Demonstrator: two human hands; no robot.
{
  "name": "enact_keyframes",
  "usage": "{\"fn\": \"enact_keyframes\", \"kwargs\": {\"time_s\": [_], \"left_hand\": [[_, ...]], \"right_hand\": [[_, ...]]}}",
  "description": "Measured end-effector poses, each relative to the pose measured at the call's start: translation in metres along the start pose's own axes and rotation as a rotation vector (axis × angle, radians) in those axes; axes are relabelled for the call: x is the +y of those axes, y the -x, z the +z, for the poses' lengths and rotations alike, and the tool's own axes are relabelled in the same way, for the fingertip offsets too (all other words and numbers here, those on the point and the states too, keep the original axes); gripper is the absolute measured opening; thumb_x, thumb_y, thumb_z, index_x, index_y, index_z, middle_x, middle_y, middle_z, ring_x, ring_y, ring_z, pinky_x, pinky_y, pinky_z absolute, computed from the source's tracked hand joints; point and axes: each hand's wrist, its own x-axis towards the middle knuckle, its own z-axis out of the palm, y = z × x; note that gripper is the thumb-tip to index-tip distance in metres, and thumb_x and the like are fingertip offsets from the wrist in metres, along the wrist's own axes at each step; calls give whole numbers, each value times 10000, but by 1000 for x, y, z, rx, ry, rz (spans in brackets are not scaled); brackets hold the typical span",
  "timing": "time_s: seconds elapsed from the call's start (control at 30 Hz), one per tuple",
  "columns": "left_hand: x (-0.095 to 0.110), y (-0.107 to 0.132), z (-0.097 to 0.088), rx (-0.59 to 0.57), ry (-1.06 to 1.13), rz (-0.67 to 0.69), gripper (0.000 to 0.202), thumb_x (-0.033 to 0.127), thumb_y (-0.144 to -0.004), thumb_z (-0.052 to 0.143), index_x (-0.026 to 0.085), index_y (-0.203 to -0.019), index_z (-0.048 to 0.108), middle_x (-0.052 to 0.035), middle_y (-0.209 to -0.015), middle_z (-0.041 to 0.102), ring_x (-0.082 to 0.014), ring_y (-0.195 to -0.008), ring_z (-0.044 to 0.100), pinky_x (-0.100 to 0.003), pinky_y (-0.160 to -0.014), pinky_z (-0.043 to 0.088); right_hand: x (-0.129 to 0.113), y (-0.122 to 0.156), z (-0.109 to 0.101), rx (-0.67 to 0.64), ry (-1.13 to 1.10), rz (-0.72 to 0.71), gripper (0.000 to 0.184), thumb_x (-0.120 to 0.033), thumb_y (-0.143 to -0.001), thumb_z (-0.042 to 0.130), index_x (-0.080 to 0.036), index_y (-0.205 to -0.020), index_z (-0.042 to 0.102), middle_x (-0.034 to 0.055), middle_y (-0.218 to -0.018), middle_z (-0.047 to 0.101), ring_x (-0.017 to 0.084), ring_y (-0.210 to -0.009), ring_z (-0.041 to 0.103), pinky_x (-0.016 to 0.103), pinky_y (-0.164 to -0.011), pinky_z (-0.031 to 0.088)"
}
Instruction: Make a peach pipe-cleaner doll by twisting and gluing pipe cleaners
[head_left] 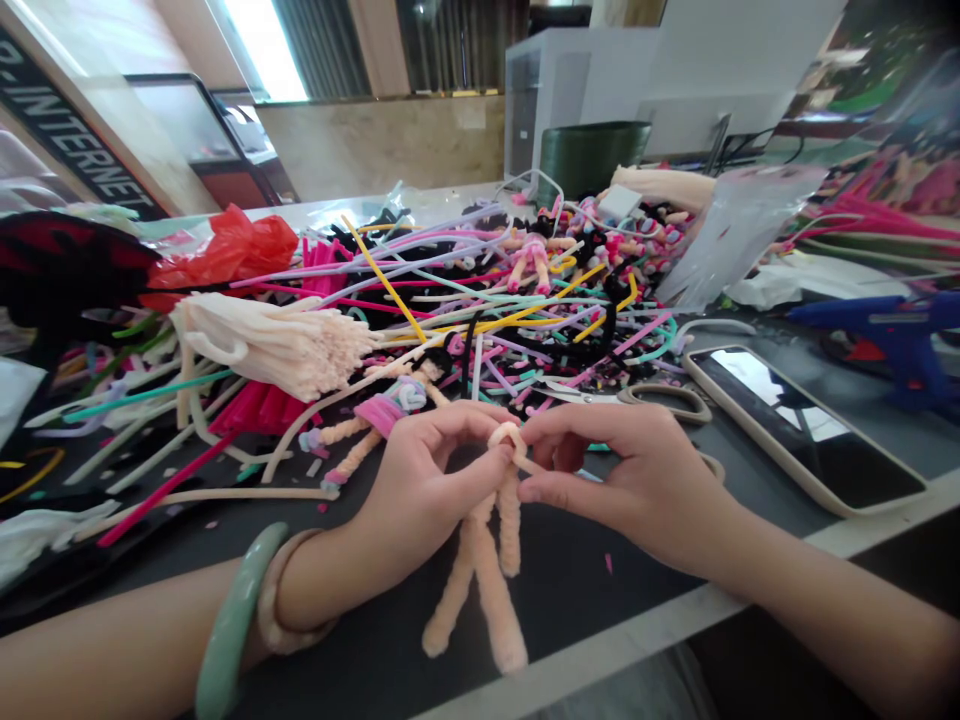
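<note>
Between my hands is a peach pipe-cleaner doll figure (491, 585), its fuzzy legs and one arm hanging down over the dark tabletop. My left hand (450, 465) pinches the figure near its top, thumb and index finger closed on it. With bent fingers, my right hand (611, 470) grips a loose peach end beside the small loop at the top. Fingers partly cover the upper body. Just behind my left hand lies a similar finished-looking doll (382, 415) with a pink and lilac body.
Colourful pipe cleaners (480, 300) are heaped across the back. A cream bundle (277, 340) lies left of centre. At right are scissors (667, 402), a phone (806, 425) and a blue glue gun (900, 335). The table's pale front edge (637, 640) runs close to me.
</note>
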Motion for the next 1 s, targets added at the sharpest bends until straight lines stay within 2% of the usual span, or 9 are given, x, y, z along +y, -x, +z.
{"fn": "enact_keyframes", "kwargs": {"time_s": [0.23,0.37,0.67,0.87,1.0], "left_hand": [[1,0,1,-22,-38,17,76,227,-807,662,158,-782,680,-90,-1022,685,-234,-1005,645,-371,-937,507],[0,0,0,-27,-60,35,49,204,-808,655,166,-791,682,-83,-1029,687,-226,-996,650,-366,-938,503],[1,0,2,-26,-150,68,36,169,-794,644,162,-798,679,-92,-1022,683,-234,-995,644,-382,-933,495],[-4,5,0,-24,-310,165,63,187,-834,621,197,-885,656,-55,-1038,674,-207,-1026,622,-328,-930,473],[-1,5,0,-15,-410,227,67,168,-832,611,202,-874,651,-47,-1020,680,-207,-999,626,-329,-902,470]], "right_hand": [[2,1,1,29,60,14,35,-203,-811,662,-188,-823,691,-36,-671,664,81,-565,545,198,-548,430],[3,2,2,42,39,23,80,-202,-837,617,-185,-820,694,-27,-660,654,84,-563,544,191,-513,411],[3,4,0,23,34,62,135,-195,-849,588,-187,-836,723,32,-771,715,150,-674,629,228,-565,476],[2,4,-2,6,-63,99,124,-189,-828,610,-204,-815,732,4,-692,681,129,-618,582,224,-533,451],[-1,1,-2,11,-196,149,103,-179,-807,633,-195,-788,733,2,-669,669,117,-588,572,211,-500,443]]}}
